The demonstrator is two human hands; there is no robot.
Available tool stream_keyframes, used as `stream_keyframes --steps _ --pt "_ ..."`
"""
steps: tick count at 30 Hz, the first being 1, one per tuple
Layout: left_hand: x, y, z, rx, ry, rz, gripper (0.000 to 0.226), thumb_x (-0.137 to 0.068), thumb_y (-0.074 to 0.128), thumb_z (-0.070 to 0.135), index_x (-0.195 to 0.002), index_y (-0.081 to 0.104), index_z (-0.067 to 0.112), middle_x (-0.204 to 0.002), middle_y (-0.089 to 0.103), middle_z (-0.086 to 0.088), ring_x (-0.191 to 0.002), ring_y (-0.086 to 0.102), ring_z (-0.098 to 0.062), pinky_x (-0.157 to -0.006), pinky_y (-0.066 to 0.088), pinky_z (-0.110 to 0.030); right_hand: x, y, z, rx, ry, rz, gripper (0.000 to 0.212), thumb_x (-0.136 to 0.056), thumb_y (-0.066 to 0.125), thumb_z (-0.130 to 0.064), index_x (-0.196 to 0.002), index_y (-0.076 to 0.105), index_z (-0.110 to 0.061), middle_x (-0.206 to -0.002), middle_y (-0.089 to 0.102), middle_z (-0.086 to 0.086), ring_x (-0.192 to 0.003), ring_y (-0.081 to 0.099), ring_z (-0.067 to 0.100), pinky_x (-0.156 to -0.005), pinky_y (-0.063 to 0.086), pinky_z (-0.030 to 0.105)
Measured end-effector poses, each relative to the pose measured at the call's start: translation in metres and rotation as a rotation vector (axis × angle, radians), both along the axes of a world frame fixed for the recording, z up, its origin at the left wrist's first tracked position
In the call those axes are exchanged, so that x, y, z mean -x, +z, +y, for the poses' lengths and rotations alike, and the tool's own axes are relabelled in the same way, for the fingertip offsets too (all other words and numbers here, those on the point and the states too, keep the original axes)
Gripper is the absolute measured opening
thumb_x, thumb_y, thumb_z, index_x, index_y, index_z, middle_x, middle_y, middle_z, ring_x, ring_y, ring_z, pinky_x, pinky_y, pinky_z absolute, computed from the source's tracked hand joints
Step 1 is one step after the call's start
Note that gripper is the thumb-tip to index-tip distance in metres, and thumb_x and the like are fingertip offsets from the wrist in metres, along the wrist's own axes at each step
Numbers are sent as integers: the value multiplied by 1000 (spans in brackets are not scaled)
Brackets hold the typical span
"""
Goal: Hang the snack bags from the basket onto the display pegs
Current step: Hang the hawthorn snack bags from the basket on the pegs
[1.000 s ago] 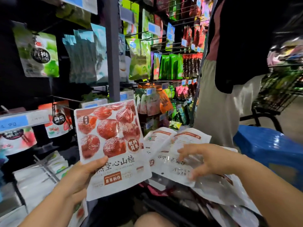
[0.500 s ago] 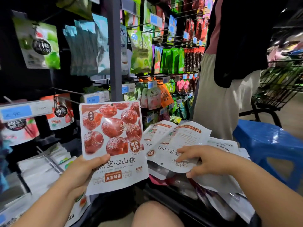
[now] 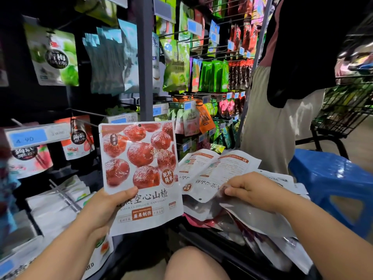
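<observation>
Snack bags (image 3: 218, 170) of white glossy foil lie heaped in the dark basket (image 3: 201, 239) at four o'clock; the right hand (image 3: 250, 188) pinches one. The left hand (image 3: 105, 207), nearer the rack (image 3: 144, 57), grips a red-fruit-printed white pouch (image 3: 139, 174) upright, punched hole (image 3: 139, 125) at twelve, wire pegs (image 3: 88, 113) at ten o'clock.

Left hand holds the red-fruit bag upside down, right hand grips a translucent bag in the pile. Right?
No. The head view shows the red-fruit bag in the left hand upright, hang hole at the top. The right hand does grip a translucent bag in the pile.
</observation>
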State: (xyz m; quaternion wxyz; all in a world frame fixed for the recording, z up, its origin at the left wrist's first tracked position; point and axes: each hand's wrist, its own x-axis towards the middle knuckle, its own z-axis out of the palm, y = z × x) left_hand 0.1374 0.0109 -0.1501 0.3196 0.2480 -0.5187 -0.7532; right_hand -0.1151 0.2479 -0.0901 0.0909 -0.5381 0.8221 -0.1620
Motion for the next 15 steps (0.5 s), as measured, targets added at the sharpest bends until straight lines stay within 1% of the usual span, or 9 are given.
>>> stream_keyframes --steps 2,3,6,8,10,12,13,14,15 --pt "-1 1 -1 14 28 7 46 -68 68 3 -114 65 2 -104 73 -20 -85 73 -33 -66 61 -41 0 2 -2 59 17 21 34 -98 57 -39 -66 57 -28 -65 58 -14 -66 52 4 -67 43 26" --pt "-2 3 -2 17 42 11 48 -68 68 5 -115 65 2 -106 73 -20 -88 72 -34 -72 60 -44 -1 4 -3 98 28 14 37 -98 56 -37 -66 52 -21 -62 53 -11 -63 49 6 -64 40 27" --pt "-6 9 -6 22 82 37 52 -67 71 10 -119 65 4 -112 71 -19 -103 67 -37 -99 47 -54 -2 14 -7 253 40 14 36 -99 57 -28 -67 51 -13 -63 49 -7 -63 47 7 -62 37 25" --pt "-10 13 -9 27 121 75 48 -67 71 9 -115 67 6 -111 72 -17 -106 67 -37 -103 44 -54 -3 23 -11 373 21 0 37 -99 57 -24 -66 49 -8 -64 47 5 -61 43 9 -61 34 27" --pt "-13 18 -12 35 148 103 44 -68 69 7 -113 68 8 -110 72 -16 -104 67 -36 -101 46 -54 -4 35 -15 496 -33 -7 36 -99 56 -21 -70 53 -1 -70 53 20 -59 43 13 -59 34 28" --pt "-14 22 -15 78 183 122 35 -75 67 2 -110 67 10 -101 75 -8 -95 72 -26 -90 56 -43 -4 48 -21 657 -85 -72 34 -100 55 -19 -78 58 7 -78 58 28 -65 50 20 -60 39 25" --pt "-15 23 -17 108 207 126 31 -80 64 -3 -107 67 11 -94 77 -2 -86 73 -17 -79 59 -33 -4 55 -24 748 -110 -111 35 -100 54 -19 -82 60 10 -82 60 30 -69 55 26 -63 44 28" --pt "-16 25 -17 126 227 128 30 -83 62 -7 -105 67 13 -89 77 4 -79 73 -9 -72 58 -25 -5 63 -27 830 -141 -140 37 -101 54 -20 -85 59 12 -85 60 32 -74 57 34 -67 48 36" --pt "-16 26 -17 134 238 130 31 -85 61 -9 -104 67 15 -89 76 6 -78 72 -7 -71 55 -22 -4 70 -31 902 -161 -157 40 -101 54 -22 -85 56 14 -85 58 34 -76 56 39 -68 48 44"
